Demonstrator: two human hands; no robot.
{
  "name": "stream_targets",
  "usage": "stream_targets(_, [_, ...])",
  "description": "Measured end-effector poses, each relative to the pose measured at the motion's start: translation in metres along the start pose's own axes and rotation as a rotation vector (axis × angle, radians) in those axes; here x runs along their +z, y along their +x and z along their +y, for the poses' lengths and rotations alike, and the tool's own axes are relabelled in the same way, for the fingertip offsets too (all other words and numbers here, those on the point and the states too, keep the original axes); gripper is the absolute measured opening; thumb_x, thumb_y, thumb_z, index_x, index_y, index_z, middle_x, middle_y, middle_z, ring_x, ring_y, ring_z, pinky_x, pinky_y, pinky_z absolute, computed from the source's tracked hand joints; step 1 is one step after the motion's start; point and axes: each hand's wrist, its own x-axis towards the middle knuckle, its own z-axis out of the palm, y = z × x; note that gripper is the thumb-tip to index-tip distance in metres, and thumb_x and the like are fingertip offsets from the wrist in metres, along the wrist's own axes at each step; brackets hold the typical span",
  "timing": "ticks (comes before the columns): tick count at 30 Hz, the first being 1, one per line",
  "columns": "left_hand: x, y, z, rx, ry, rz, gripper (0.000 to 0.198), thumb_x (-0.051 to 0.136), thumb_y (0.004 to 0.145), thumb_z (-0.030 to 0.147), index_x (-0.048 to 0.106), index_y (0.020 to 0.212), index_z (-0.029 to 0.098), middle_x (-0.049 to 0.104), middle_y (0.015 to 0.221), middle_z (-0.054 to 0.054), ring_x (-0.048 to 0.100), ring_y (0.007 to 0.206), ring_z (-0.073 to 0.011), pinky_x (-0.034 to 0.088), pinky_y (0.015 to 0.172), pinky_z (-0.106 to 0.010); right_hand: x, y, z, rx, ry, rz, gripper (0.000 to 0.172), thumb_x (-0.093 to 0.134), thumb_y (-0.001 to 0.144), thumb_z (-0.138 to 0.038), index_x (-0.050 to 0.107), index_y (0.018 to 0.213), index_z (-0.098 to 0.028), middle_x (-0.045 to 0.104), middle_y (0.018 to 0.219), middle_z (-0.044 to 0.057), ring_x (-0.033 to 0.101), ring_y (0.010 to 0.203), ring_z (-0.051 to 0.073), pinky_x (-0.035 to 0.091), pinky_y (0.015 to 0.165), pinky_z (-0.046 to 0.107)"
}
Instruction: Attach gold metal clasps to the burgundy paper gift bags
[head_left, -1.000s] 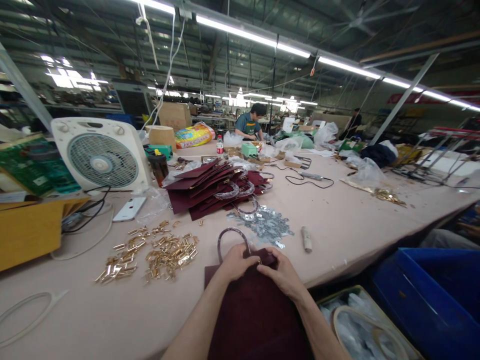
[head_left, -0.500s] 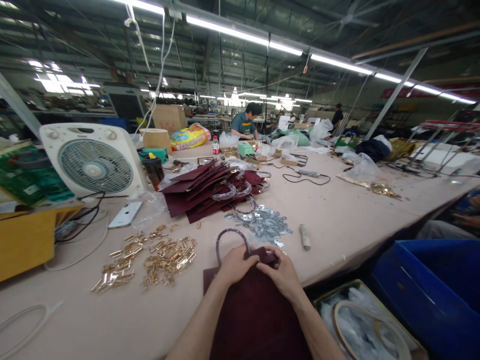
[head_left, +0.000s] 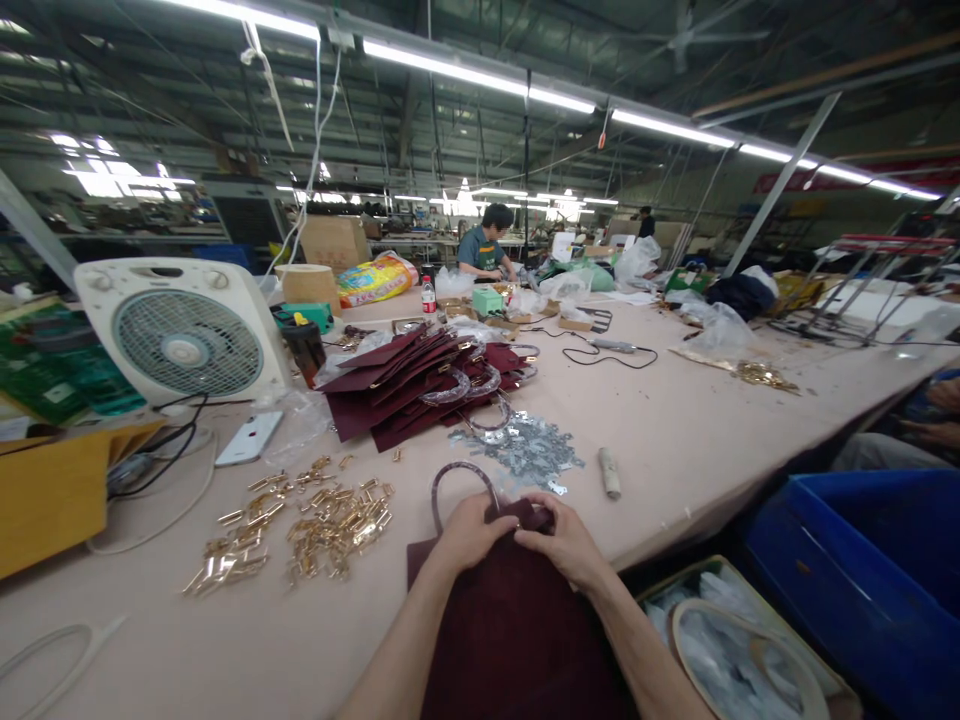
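A dark maroon bag panel with a wrapped round handle, part of a handbag [head_left: 525, 630], lies in front of me at the table's near edge. My left hand [head_left: 472, 533] grips its top edge beside the handle's base, thumb pointing right. Opposite it, my right hand [head_left: 561, 540] pinches the same edge, and the two thumbs almost meet over a small shiny spot too tiny to name. Left of the bag lie loose gold metal fittings [head_left: 341, 525]. Flat silver metal plates [head_left: 525, 450] are heaped just beyond my hands.
A stack of maroon bag pieces [head_left: 405, 385] with wrapped handles sits behind the plates. A box fan [head_left: 187, 335], a white phone [head_left: 250, 438] and a yellow box [head_left: 52, 500] stand left. Right are a short roll [head_left: 610, 473] and a blue bin [head_left: 862, 560]. A co-worker [head_left: 486, 245] sits across.
The view has shifted slightly. Both hands keep hold of the bag's top edge, with only a slight shift of the right fingers.
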Motion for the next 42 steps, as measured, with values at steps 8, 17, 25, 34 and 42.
stream_targets(8, [0.002,-0.002,0.000,0.008,-0.061,0.034,0.023,0.069,0.084,0.030,0.076,0.102,0.018,0.080,0.100,-0.004,0.072,0.095,-0.0235,0.053,0.089,-0.031,-0.002,0.002,-0.008,-0.015,-0.055,-0.033,0.044,0.084,0.068,-0.025,0.073,0.111,-0.021,0.073,0.094,0.001,0.064,0.088,0.022,0.051,0.083,0.033])
stream_targets(17, [0.008,-0.003,-0.003,0.021,-0.081,0.098,0.020,0.069,0.082,0.028,0.076,0.098,0.018,0.080,0.096,-0.003,0.072,0.090,-0.0226,0.053,0.084,-0.029,-0.003,0.005,-0.008,-0.035,-0.133,-0.079,0.035,0.081,0.071,-0.028,0.074,0.105,-0.020,0.071,0.093,0.002,0.062,0.087,0.023,0.049,0.082,0.033])
stream_targets(25, [0.009,-0.004,-0.004,0.014,-0.068,0.141,0.020,0.071,0.082,0.030,0.076,0.098,0.019,0.079,0.095,-0.003,0.072,0.090,-0.0242,0.052,0.083,-0.031,-0.004,0.002,-0.008,-0.054,-0.112,-0.091,0.040,0.080,0.076,-0.033,0.070,0.113,-0.021,0.073,0.104,0.003,0.066,0.096,0.025,0.052,0.087,0.034])
stream_targets(34, [0.007,-0.002,-0.003,0.007,-0.109,0.104,0.022,0.071,0.080,0.027,0.075,0.100,0.017,0.079,0.094,-0.003,0.073,0.088,-0.0227,0.053,0.083,-0.030,-0.006,0.005,-0.009,-0.056,-0.141,-0.123,0.038,0.080,0.076,-0.034,0.071,0.109,-0.019,0.073,0.101,0.004,0.066,0.094,0.024,0.053,0.086,0.034])
stream_targets(42, [0.010,-0.001,0.000,-0.017,-0.051,0.133,0.018,0.072,0.078,0.023,0.074,0.095,0.017,0.078,0.092,-0.004,0.071,0.088,-0.0228,0.053,0.082,-0.031,-0.003,0.004,-0.006,-0.072,-0.201,-0.077,0.030,0.080,0.074,-0.032,0.073,0.101,-0.019,0.072,0.089,0.002,0.065,0.085,0.023,0.053,0.079,0.034])
